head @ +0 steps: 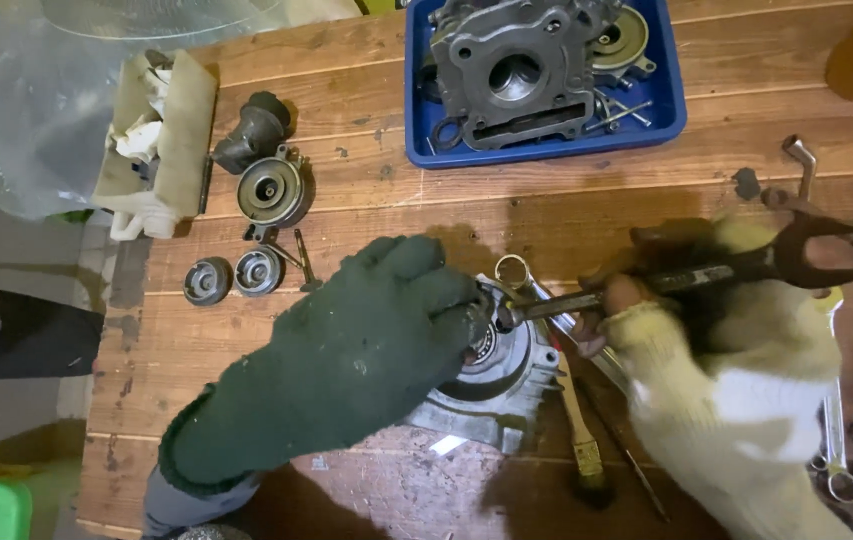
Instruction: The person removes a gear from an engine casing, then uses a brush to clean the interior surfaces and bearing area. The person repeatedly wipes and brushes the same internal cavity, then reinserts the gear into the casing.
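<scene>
Although the dark green knitted glove on the left hand point(346, 355) hides much of the grey cast-metal engine cover point(501, 385), its round bearing recess shows at the fingertips, which curl closed onto the cover. Right of it, the right hand point(721, 370) (pale fingerless woollen glove) grips a long dark steel spanner point(686, 280), its near end meeting the cover's centre on the worn wooden plank table point(366, 180).

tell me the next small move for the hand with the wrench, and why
Probably a short turn of the wrench. Its ring end sits at the centre of the round engine cover, the right hand grips the shaft, and the left hand presses on the cover, seemingly bracing it.
</scene>
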